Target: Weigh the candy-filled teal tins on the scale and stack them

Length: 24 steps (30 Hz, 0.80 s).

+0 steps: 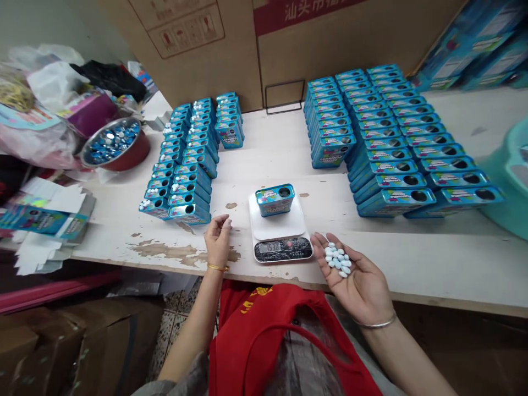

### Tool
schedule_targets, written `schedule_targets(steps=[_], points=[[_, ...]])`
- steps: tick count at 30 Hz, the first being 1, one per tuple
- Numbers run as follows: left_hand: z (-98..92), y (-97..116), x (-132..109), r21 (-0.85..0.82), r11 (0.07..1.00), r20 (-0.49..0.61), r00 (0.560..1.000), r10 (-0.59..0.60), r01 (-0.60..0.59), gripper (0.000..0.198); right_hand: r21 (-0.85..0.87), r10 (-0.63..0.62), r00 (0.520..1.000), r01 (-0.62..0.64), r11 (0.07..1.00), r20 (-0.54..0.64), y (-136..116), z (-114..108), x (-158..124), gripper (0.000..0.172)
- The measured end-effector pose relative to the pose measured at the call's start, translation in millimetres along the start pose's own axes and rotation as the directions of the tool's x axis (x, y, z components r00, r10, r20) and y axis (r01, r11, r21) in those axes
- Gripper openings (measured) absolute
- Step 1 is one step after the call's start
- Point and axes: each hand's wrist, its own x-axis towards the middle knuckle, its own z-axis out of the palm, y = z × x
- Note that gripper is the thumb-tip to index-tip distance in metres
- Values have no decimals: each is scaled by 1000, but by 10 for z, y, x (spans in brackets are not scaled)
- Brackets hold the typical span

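Note:
My right hand [365, 289] is palm up and cupped, holding a small heap of pale blue and white candies [338, 259] beside the scale's right front corner. To the left of the scale, my left hand [218, 239] hovers with its fingers curled together; what they pinch, if anything, is too small to make out. Between the hands sits a white digital scale [264, 230] with a black display panel [284, 250]. One blue tin [275, 202] stands upright on its platform, the round hole in its top uncovered. I cannot see inside that hole.
Rows of blue tins [190, 187] topped with candies stand at left. More tins with open holes [391, 195] fill the right side. A bowl of blue wrapped pieces [136, 157] is far left, a turquoise tub [509, 192] far right. Cardboard boxes [289, 49] wall the back.

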Motion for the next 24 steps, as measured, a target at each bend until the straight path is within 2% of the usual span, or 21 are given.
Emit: schedule_targets(steps=[5, 7, 9, 10, 11, 12, 14, 15, 16, 17, 19, 24], points=[[-7, -63, -11, 46, 999, 17, 1000, -8, 8, 24, -9, -1, 999, 2, 1000, 39, 29, -52, 37, 31], [8, 52, -58, 118, 989, 20, 996, 82, -84, 21, -18, 5, 998, -4, 1000, 58, 52, -43, 45, 31], [58, 283, -144, 203, 941, 111, 961, 253, -271, 18, -28, 40, 996, -38, 999, 79, 83, -1, 45, 30], [99, 426, -199, 219, 896, 210, 916, 343, -386, 19, -31, 66, 994, -63, 998, 92, 103, 31, 43, 30], [149, 573, -259, 202, 844, 342, 843, 415, -497, 22, -30, 91, 990, -88, 996, 106, 123, 66, 40, 30], [209, 712, -320, 154, 794, 480, 747, 460, -588, 26, -29, 115, 986, -112, 993, 124, 145, 102, 37, 30], [345, 927, -425, 57, 727, 692, 552, 465, -684, 31, -21, 144, 978, -142, 990, 153, 189, 164, 33, 30], [415, 992, -464, 32, 712, 754, 484, 443, -701, 31, -11, 148, 976, -148, 989, 159, 210, 187, 32, 30], [479, 1029, -490, 27, 705, 793, 445, 417, -708, 30, 1, 150, 976, -153, 988, 160, 229, 204, 32, 29], [536, 1043, -505, 33, 703, 815, 427, 393, -710, 29, 14, 152, 976, -156, 988, 159, 245, 214, 32, 28], [618, 1030, -508, 55, 698, 832, 420, 364, -714, 26, 39, 155, 975, -163, 986, 160, 267, 223, 36, 27], [688, 974, -486, 140, 640, 837, 435, 332, -756, 13, 62, 163, 973, -175, 983, 164, 257, 229, 40, 29]])
